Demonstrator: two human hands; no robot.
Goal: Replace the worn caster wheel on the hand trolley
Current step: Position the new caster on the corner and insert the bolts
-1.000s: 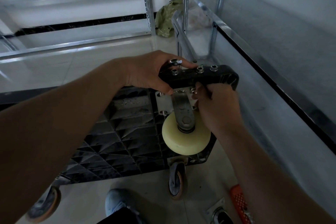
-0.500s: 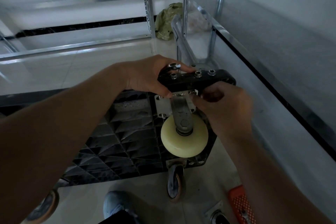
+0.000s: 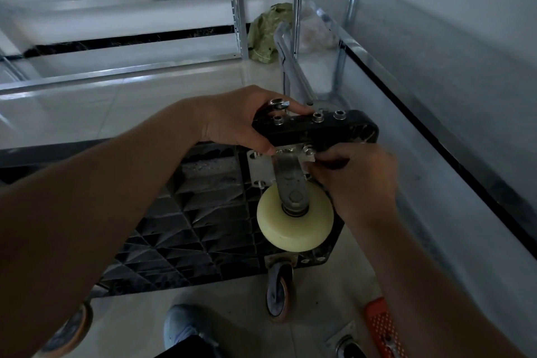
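The black plastic trolley deck (image 3: pixel 186 229) stands on edge, ribbed underside toward me. A cream caster wheel (image 3: pixel 295 225) in a steel fork (image 3: pixel 290 180) sits against its upper corner on a metal mounting plate (image 3: pixel 261 167). My left hand (image 3: pixel 241 119) grips the deck's top edge (image 3: pixel 343 128) and also holds a small metal wrench (image 3: pixel 279 103) between its fingers. My right hand (image 3: pixel 360 177) has curled fingers pinching at a nut (image 3: pixel 308 150) on the plate's upper right corner. Bolt heads (image 3: pixel 316 118) show along the top edge.
Two worn grey-and-orange casters (image 3: pixel 280 291) (image 3: pixel 69 328) stay on the deck's lower edge. A loose caster (image 3: pixel 347 343) and an orange tool (image 3: pixel 383 328) lie on the floor at the lower right. My shoe (image 3: pixel 186 325) is below. Metal shelving (image 3: pixel 406 87) runs along the right.
My right hand has shifted from the fork's side up to the plate's upper right corner nut. The left hand keeps its grip on the deck edge.
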